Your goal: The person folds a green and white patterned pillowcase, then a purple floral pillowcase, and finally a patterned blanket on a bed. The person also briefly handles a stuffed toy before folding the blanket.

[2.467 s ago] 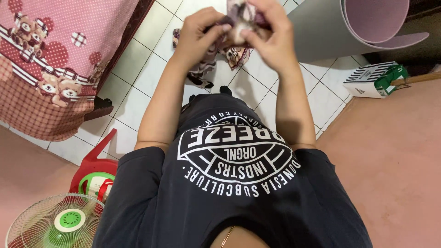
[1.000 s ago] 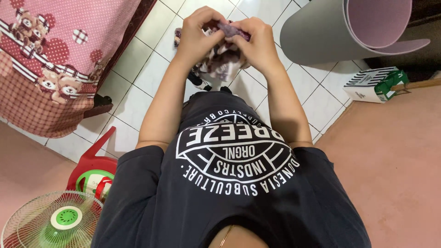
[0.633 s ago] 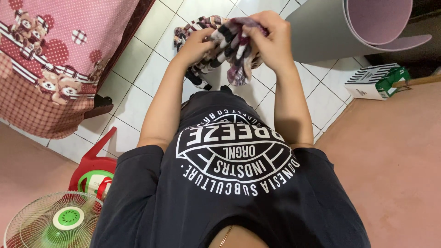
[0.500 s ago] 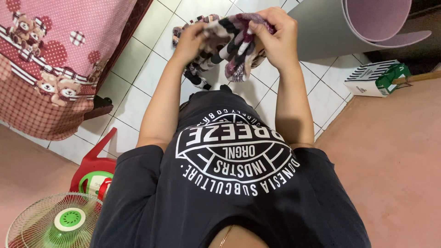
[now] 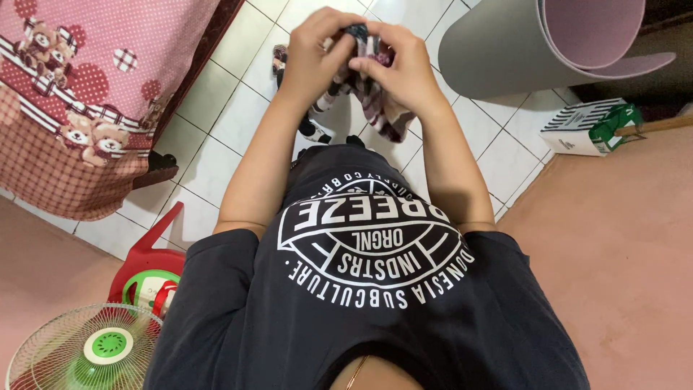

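The striped cloth (image 5: 372, 87) is bunched small between both hands at twelve o'clock, above the white floor tiles (image 5: 216, 130). The left hand (image 5: 315, 49) and right hand (image 5: 401, 66) both squeeze it tight. It looks partly gathered; one end hangs loose below. A grey rolled mat (image 5: 520, 50) lies at two o'clock.

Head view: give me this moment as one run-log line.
left hand: gripping checked cloth | right hand: gripping same cloth | cloth: bunched, above tiled floor | nearby: rolled mat
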